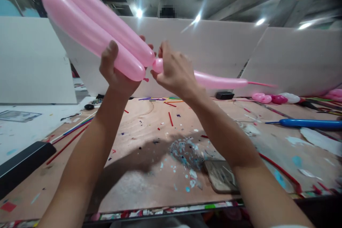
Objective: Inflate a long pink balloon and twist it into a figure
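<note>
The left hand (117, 73) is raised above the tabletop (139, 121), its fingers wrapped around two long folded lengths of a pink balloon (93, 25) that slant up toward the upper left. The right hand (175, 74) sits just beside it, fingers pinched narrow on a small bubble at the point where the two lengths meet. The rest of the balloon runs out to the right behind this hand and tapers to a thin uninflated tip.

Below, the wooden tabletop is strewn with thin uninflated balloons (170, 118) and a patch of pale blue scraps (184, 151). A phone (220, 176) lies flat near the front edge under the right forearm. A long blue balloon (310, 124) lies on the right, and a cluster of small pink and white balloons (269, 98) lies beyond it, near a black box (224, 95). White panels (294, 60) stand behind the tabletop.
</note>
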